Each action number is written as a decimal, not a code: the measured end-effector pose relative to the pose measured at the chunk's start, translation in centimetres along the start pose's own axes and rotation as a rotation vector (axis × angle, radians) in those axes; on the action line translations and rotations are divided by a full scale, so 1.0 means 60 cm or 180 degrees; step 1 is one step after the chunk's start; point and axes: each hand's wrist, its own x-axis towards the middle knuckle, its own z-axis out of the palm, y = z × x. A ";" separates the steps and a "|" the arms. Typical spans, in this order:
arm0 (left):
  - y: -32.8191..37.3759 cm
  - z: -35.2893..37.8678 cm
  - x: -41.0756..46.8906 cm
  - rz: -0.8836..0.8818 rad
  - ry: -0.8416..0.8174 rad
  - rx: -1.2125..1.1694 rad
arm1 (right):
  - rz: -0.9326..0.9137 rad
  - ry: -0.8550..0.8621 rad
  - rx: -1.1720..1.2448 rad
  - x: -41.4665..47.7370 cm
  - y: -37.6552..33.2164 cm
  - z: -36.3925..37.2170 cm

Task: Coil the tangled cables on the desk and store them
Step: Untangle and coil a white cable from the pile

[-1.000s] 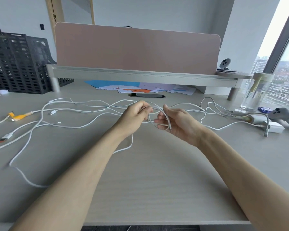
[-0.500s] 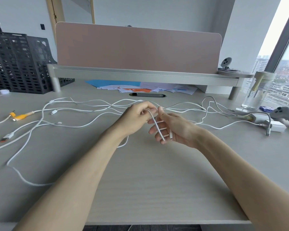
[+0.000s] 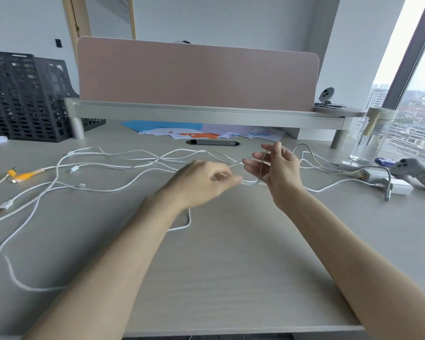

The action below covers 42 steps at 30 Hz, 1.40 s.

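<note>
Several white cables (image 3: 123, 165) lie tangled across the desk (image 3: 231, 266), running from the far left to the right. My right hand (image 3: 277, 170) is raised a little above the desk and holds a small loop of white cable (image 3: 262, 165) around its fingers. My left hand (image 3: 206, 182), blurred by motion, pinches the same cable just left of the loop, fingers curled. One strand (image 3: 187, 219) hangs from under my left wrist onto the desk.
A black mesh file rack (image 3: 22, 96) stands at the back left. A pink divider (image 3: 196, 74) sits over a grey riser shelf, papers (image 3: 201, 132) under it. At the right are a glass jar (image 3: 372, 136), a grey controller (image 3: 415, 171) and a white charger (image 3: 400, 188). Yellow plugs (image 3: 25, 174) lie left.
My right hand has moved right and upward, carrying the cable loop. My left hand followed to the right along the cable. The strand near my left wrist shifted right.
</note>
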 end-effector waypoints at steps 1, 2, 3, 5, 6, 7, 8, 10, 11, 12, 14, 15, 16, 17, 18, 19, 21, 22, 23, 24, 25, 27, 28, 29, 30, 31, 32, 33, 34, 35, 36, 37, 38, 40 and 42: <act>0.001 0.012 0.000 0.0186 -0.0113 0.0411 | 0.0041 -0.0003 0.0154 0.001 -0.002 0.000; 0.003 0.021 -0.001 0.0326 -0.0254 0.0636 | 0.0115 0.0033 0.0283 0.003 -0.005 -0.002; 0.005 0.026 -0.001 0.0390 -0.0370 0.0753 | 0.0219 0.0077 0.0415 0.007 -0.009 -0.005; 0.000 0.027 0.002 0.0419 -0.0435 0.0837 | 0.0433 0.0074 0.0643 0.012 -0.017 -0.012; -0.004 0.027 0.005 0.0452 -0.0407 0.0857 | 0.0508 0.0007 0.0680 0.014 -0.020 -0.015; -0.007 0.027 0.007 0.0492 -0.0352 0.0876 | 0.0559 -0.0110 0.0643 0.015 -0.021 -0.016; -0.009 0.027 0.007 0.0507 -0.0286 0.0850 | 0.0589 -0.0268 0.0552 0.014 -0.020 -0.016; -0.011 0.027 0.006 0.0415 -0.0068 0.0651 | 0.0624 -0.0616 0.0302 0.009 -0.018 -0.012; -0.011 0.026 0.006 0.0340 0.0074 0.0548 | 0.0636 -0.0760 0.0178 0.005 -0.018 -0.008; -0.014 0.023 0.005 0.0288 0.0205 0.0481 | 0.0649 -0.0887 0.0067 0.000 -0.016 -0.004; -0.018 0.017 0.005 0.0241 0.0390 0.0420 | 0.0696 -0.1036 -0.0113 -0.005 -0.011 0.001; -0.021 0.015 0.005 0.0199 0.0470 0.0391 | 0.0739 -0.1052 -0.0137 -0.005 -0.008 0.003; -0.023 0.013 0.005 0.0141 0.0552 0.0346 | 0.0792 -0.1047 -0.0091 -0.005 -0.006 0.004; -0.024 0.013 0.005 0.0080 0.0635 0.0265 | 0.0853 -0.1037 0.0015 -0.006 -0.006 0.006; -0.026 0.012 0.005 0.0028 0.0710 0.0151 | 0.0915 -0.1035 0.0133 -0.008 -0.007 0.005; -0.027 0.012 0.006 0.0000 0.0756 0.0042 | 0.0961 -0.1045 0.0218 -0.009 -0.009 0.005; -0.028 0.014 0.006 0.0007 0.0685 -0.0025 | 0.0989 -0.1072 0.0327 -0.010 -0.010 0.002; -0.028 0.017 0.006 0.0043 0.0600 0.0008 | 0.1010 -0.1087 0.0392 -0.010 -0.010 0.000; -0.027 0.021 0.007 0.0093 0.0521 0.0038 | 0.1048 -0.1122 0.0437 -0.011 -0.008 0.001; -0.026 0.026 0.007 0.0145 0.0472 0.0038 | 0.1070 -0.1184 0.0412 -0.013 -0.007 0.002; -0.024 0.030 0.007 0.0193 0.0447 0.0016 | 0.1069 -0.1256 0.0338 -0.016 -0.006 0.004; -0.018 0.036 0.008 0.0229 0.0392 -0.0055 | 0.1031 -0.1308 0.0230 -0.020 -0.001 0.009; -0.015 0.037 0.008 0.0211 0.0347 -0.0110 | 0.1008 -0.1300 0.0217 -0.019 0.002 0.010; -0.014 0.039 0.009 0.0169 0.0312 -0.0173 | 0.0997 -0.1290 0.0217 -0.019 0.004 0.011; -0.013 0.040 0.009 0.0124 0.0309 -0.0224 | 0.1006 -0.1281 0.0208 -0.018 0.006 0.012; -0.012 0.040 0.009 0.0077 0.0335 -0.0252 | 0.1028 -0.1282 0.0191 -0.018 0.008 0.013; -0.012 0.040 0.009 0.0031 0.0376 -0.0261 | 0.1041 -0.1274 0.0152 -0.017 0.010 0.013; -0.012 0.041 0.009 -0.0010 0.0419 -0.0229 | 0.1033 -0.1259 0.0093 -0.018 0.012 0.013; -0.011 0.042 0.009 -0.0028 0.0460 -0.0132 | 0.1011 -0.1239 0.0021 -0.017 0.013 0.013; -0.011 0.043 0.008 -0.0021 0.0504 0.0014 | 0.0984 -0.1238 -0.0048 -0.017 0.013 0.014; -0.008 0.043 0.007 0.0007 0.0538 0.0161 | 0.0952 -0.1258 -0.0108 -0.017 0.012 0.016; -0.006 0.043 0.006 0.0042 0.0548 0.0269 | 0.0930 -0.1300 -0.0131 -0.018 0.010 0.018; -0.003 0.043 0.005 0.0079 0.0542 0.0325 | 0.0907 -0.1353 -0.0131 -0.019 0.010 0.020; 0.004 0.042 0.003 0.0113 0.0475 0.0444 | 0.0861 -0.1413 -0.0135 -0.022 0.009 0.023; 0.008 0.042 0.003 0.0170 0.0419 0.0687 | 0.0799 -0.1405 -0.0251 -0.026 0.010 0.024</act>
